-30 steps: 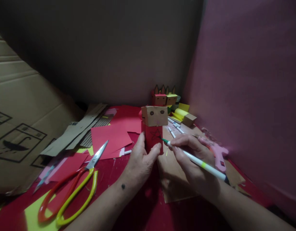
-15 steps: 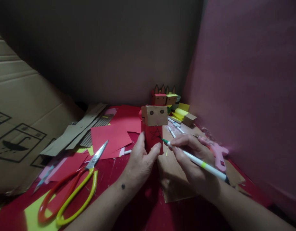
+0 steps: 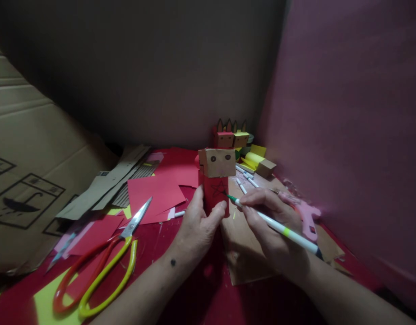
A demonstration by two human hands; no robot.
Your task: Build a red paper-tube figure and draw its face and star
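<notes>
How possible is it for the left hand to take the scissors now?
Probably yes: nothing seems to lie on the scissors, but the left hand would first need to release the figure it holds.

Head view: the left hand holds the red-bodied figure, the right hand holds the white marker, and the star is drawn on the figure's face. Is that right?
Not quite: the head view shows the star on the red body, below the face. The left hand does hold the figure, and the right hand the white marker.
</notes>
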